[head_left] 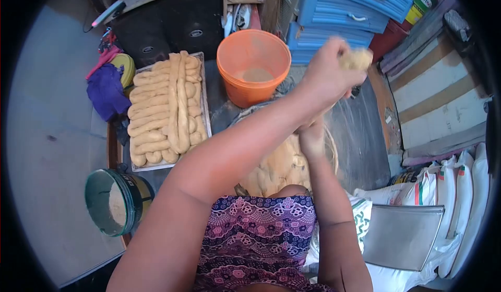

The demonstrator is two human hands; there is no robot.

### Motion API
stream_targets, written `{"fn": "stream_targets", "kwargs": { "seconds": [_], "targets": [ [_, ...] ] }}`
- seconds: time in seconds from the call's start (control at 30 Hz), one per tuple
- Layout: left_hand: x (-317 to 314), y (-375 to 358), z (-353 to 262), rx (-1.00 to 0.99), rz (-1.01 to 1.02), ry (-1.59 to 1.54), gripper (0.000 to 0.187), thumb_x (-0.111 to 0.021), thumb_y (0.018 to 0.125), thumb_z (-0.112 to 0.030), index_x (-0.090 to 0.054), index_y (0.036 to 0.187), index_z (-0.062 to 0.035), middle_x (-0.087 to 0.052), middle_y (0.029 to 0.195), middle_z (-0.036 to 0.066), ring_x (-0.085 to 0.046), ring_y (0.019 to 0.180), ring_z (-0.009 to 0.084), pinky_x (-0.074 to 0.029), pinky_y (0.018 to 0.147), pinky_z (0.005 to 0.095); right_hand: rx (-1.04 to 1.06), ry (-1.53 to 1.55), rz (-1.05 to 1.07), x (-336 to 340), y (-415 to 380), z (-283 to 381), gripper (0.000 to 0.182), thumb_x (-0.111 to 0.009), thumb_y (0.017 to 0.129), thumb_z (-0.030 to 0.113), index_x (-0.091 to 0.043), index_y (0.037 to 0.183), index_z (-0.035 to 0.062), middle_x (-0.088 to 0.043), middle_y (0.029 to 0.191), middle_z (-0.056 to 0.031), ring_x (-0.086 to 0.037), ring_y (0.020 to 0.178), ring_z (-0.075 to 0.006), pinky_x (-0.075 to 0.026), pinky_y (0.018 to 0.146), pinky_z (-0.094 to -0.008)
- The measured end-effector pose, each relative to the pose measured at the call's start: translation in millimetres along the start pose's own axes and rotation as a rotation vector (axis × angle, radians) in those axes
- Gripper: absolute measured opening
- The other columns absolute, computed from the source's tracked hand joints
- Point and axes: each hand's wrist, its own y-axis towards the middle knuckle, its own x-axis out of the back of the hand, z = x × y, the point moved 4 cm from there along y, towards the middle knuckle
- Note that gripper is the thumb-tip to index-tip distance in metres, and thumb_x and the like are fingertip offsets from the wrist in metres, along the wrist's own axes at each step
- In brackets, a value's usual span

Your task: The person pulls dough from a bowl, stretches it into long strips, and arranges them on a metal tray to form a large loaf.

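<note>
My left hand [334, 67] is raised over the right part of the work surface, its fingers closed on a piece of pale dough [356, 60] that sticks out past them, blurred by motion. Below my left forearm, my right hand [312, 138] is held over a round basket [335, 153]; its fingers are mostly hidden by the forearm, so what it grips does not show. Several pale dough pieces [276, 166] lie in that basket, close to my body. To the left, a tray [205, 101] carries rows of long dough rolls [151, 117], with two long strips laid across them.
An orange bucket [229, 75] with some powder inside stands behind the basket. At lower left is a dark green bucket [94, 208] of flour-like powder. Blue drawers [334, 12] rise at the back. White sacks [459, 203] and a metal sheet [402, 234] are on the right.
</note>
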Motion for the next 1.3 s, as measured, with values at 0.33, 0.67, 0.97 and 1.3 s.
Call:
{"fn": "stream_targets", "kwargs": {
  "seconds": [0.33,0.67,0.97,1.3],
  "targets": [
    [156.1,5.6,-176.7,-0.346,-0.308,-0.268,0.016,-0.063,0.083,-0.027,-0.051,0.082,-0.0149,-0.035,0.053,-0.005,-0.036,0.041,0.0087,-0.031,0.038,0.0226,-0.504,-0.458,0.498,77.3,-75.1,-263.3,0.036,-0.071,0.074,0.022,-0.06,0.101,0.0012,-0.063,0.091,-0.007,-0.058,0.086,-0.0156,-0.046,0.078,-0.0291],
    [345.4,-249.4,-205.7,-0.329,-0.559,-0.15,0.038,-0.036,0.096,-0.041,-0.047,0.088,-0.005,-0.04,0.059,0.001,-0.038,0.045,0.0095,-0.035,0.041,0.0225,-0.911,-0.129,0.589,20.4,-18.3,-121.7,0.028,-0.063,0.076,0.007,-0.05,0.1,0.0031,-0.057,0.074,-0.0065,-0.06,0.064,-0.016,-0.051,0.056,-0.029],
    [281.1,-369.9,-245.0,-0.567,-0.299,-0.292,0.038,-0.033,0.096,-0.037,-0.04,0.081,-0.0032,-0.043,0.055,0.004,-0.037,0.035,0.0107,-0.037,0.031,0.0234,0.289,-1.243,0.922,-198.8,115.6,59.0,0.027,-0.064,0.061,0.007,-0.065,0.087,0.0104,-0.058,0.101,-0.0077,-0.056,0.093,-0.0274,-0.045,0.078,-0.0351],
    [219.9,-337.7,-151.6,-0.148,-0.001,-0.928,0.054,-0.047,0.083,-0.061,-0.049,0.084,-0.0073,-0.047,0.061,0.003,-0.043,0.051,0.0154,-0.034,0.047,0.0298,0.397,-0.941,0.476,-340.0,235.3,-23.6,0.024,-0.048,0.082,0.015,-0.063,0.1,0.0143,-0.048,0.122,-0.0108,-0.051,0.109,-0.0306,-0.039,0.093,-0.0402]
  ]
}}
